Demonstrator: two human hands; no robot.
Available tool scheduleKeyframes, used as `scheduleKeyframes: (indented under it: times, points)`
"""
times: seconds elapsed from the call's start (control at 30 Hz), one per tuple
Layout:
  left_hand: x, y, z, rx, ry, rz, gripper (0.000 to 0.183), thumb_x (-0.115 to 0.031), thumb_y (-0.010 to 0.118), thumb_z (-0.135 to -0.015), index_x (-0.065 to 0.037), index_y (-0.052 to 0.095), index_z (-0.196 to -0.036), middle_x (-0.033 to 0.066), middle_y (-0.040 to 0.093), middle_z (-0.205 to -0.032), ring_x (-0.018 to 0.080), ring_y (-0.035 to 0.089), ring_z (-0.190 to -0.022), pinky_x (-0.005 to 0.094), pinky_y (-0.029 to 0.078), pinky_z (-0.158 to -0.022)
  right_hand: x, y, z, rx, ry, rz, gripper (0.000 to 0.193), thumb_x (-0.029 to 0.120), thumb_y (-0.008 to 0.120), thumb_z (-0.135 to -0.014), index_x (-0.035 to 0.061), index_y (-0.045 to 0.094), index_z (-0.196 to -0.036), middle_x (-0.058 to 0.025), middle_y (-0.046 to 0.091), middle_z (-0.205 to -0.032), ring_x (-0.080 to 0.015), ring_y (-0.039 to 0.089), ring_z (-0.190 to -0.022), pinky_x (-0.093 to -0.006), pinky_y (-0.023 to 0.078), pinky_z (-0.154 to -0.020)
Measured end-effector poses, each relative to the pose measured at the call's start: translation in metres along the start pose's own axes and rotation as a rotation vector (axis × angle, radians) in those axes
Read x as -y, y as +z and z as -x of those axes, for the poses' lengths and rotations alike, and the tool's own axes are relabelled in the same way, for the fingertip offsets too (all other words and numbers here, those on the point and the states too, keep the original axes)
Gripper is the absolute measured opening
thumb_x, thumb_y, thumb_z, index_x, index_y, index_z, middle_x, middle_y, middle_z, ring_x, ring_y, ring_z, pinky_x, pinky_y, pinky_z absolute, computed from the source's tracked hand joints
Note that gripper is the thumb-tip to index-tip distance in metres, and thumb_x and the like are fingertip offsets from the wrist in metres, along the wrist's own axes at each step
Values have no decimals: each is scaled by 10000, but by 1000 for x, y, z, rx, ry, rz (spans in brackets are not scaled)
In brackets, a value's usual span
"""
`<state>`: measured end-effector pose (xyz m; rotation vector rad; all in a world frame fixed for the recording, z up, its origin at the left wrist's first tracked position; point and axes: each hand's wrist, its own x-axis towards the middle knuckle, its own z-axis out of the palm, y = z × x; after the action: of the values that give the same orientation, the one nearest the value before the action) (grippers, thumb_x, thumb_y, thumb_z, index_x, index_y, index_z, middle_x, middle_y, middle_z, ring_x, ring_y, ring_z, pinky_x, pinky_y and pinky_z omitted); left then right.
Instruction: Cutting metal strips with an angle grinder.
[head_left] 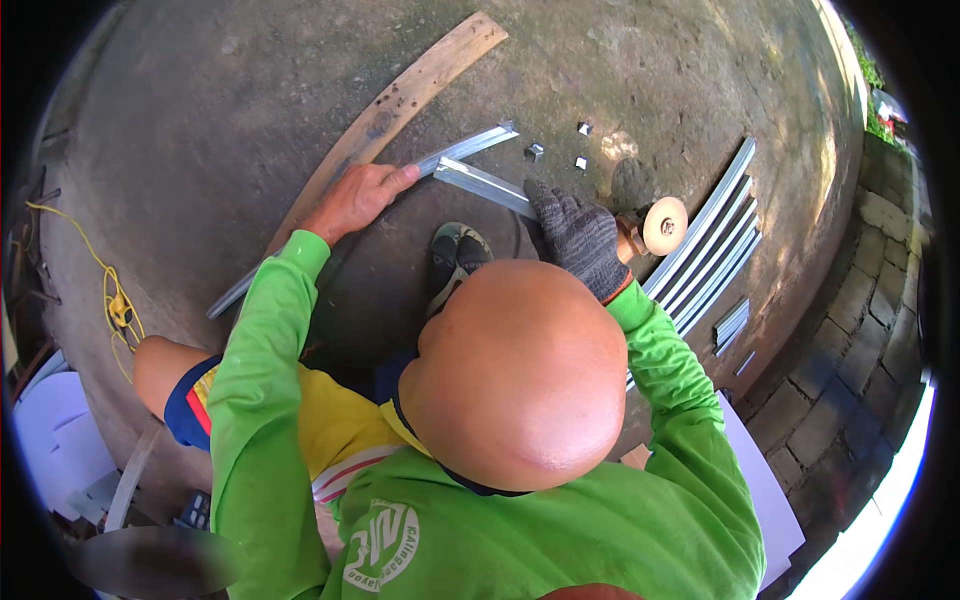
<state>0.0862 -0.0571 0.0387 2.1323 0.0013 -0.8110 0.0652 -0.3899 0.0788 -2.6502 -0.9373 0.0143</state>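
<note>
My bare left hand (355, 200) is wrapped round a long galvanized metal channel (465, 148), its thumb lying along the top. The channel slants from low left up to the right, across a wooden plank (410, 90). My right hand (580, 238), in a grey knit glove, grips the near end of a second metal channel (485, 185). That piece's far end meets the long channel at an angle. Close by the glove's right side is an angle grinder with a tan disc (666, 226); the glove hides most of its body.
Small cut metal pieces (535, 152) lie on the concrete floor beyond my hands. Several metal channels (705, 240) lie at the right, with a bundle of short pieces (732, 327) near a block wall (830, 340). A yellow cord (105, 270) trails at the left. My raised knee (520, 370) fills the middle.
</note>
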Motion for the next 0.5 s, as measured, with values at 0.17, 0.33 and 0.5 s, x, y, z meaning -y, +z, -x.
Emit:
scheduleKeyframes:
  times: [0.17, 0.33, 0.5]
  points:
    - [3, 10, 5, 42, -61, -93, 732, -663, 468, -984, 11, 594, -727, 67, 518, -647, 201, 489, -654, 389, 395, -630, -42, -2, -7, -27, 460, -115, 338, 365, 620, -972, 44, 615, -1077, -211, 632, -655, -422, 638, -582, -524, 480, -531]
    - [13, 11, 5, 86, -66, 2, 739, -672, 462, -982, -6, 601, -691, 61, 501, -620, 201, 488, -632, 386, 388, -624, -1, 12, 9, 147, 305, -80, 370, 389, 616, -972, 29, 616, -1055, -219, 623, -651, -429, 633, -580, -528, 474, -532]
    - [8, 11, 8, 111, -46, -9, 765, -686, 464, -969, 20, 639, -735, 113, 553, -637, 258, 529, -640, 420, 412, -642, -43, 29, 14, 51, 519, -31, 402, 406, 620, -969, 16, 613, -1063, -229, 622, -650, -427, 641, -592, -519, 479, -533]
